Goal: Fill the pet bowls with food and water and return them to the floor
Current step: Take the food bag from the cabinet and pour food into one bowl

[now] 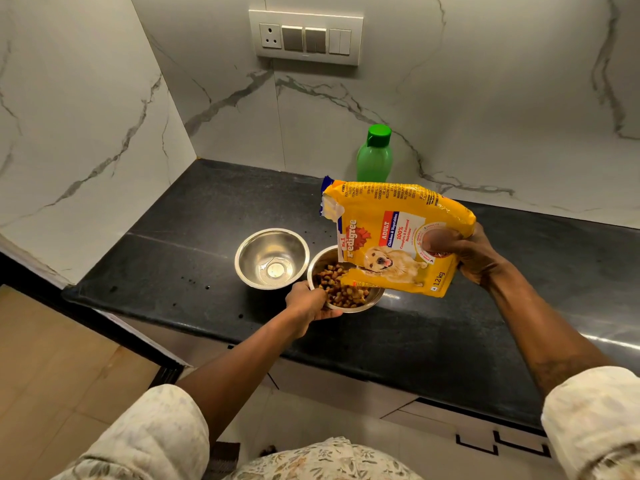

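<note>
Head camera, high, facing down at near countertop (207, 216)

I am seeing bare worktop (166, 244) lying open left of the empty bowl (272, 258). The bowls are sitting rim to rim, leaving no gap. The bag (398, 244) is hanging over the food bowl (323, 259), blocking it from above and the right; the left hand (306, 303) is covering its near rim. The bottle (374, 161) is standing behind the bag. Worktop right of the bag is lying open.
</note>
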A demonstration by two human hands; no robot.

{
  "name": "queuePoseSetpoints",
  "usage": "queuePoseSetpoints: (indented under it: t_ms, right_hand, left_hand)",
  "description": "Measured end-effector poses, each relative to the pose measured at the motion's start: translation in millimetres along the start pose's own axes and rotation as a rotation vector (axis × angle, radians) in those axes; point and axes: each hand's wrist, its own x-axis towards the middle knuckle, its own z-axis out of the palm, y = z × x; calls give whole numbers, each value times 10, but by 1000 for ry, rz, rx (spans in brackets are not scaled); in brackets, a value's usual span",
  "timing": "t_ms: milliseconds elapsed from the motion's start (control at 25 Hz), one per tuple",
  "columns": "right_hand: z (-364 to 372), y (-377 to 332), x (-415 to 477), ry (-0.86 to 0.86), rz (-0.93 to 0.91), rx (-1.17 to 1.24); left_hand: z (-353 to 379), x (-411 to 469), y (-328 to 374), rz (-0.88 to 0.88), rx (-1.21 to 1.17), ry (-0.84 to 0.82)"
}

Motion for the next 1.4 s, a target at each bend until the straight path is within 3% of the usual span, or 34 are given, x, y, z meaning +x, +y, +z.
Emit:
queuePoseSetpoints:
  t_ms: [1400]
  right_hand:
    - [72,-238,194,0,-26,-57]
  left_hand:
    - [-29,-32,4,32,-3,-12]
